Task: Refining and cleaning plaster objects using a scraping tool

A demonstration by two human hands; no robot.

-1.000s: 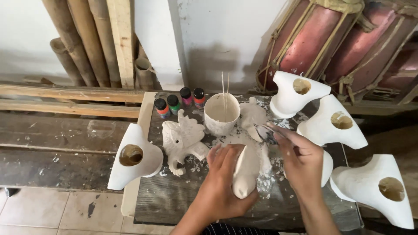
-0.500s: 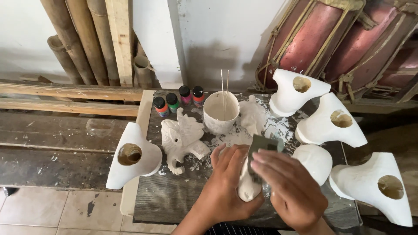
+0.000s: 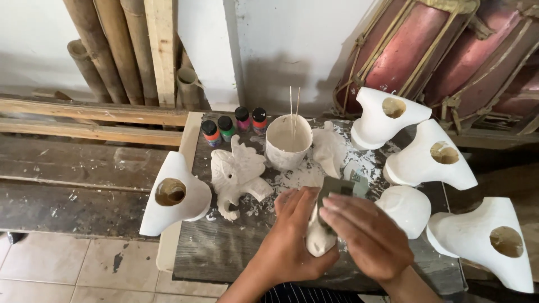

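Note:
My left hand grips a small white plaster figure low over the dark wooden table. My right hand presses a grey piece of sandpaper against the top of that figure, covering most of it. Just left of my hands stands a white plaster elephant figure. Behind it is a white cup with two thin sticks standing in it.
Several white plaster moulds with round holes surround the table: one at the left, others at the right. Small paint bottles line the back edge. Bamboo poles and red drums lean on the wall.
My right hand has moved left from beside the figure and now lies over it with the sandpaper. My left hand keeps its hold on the figure.

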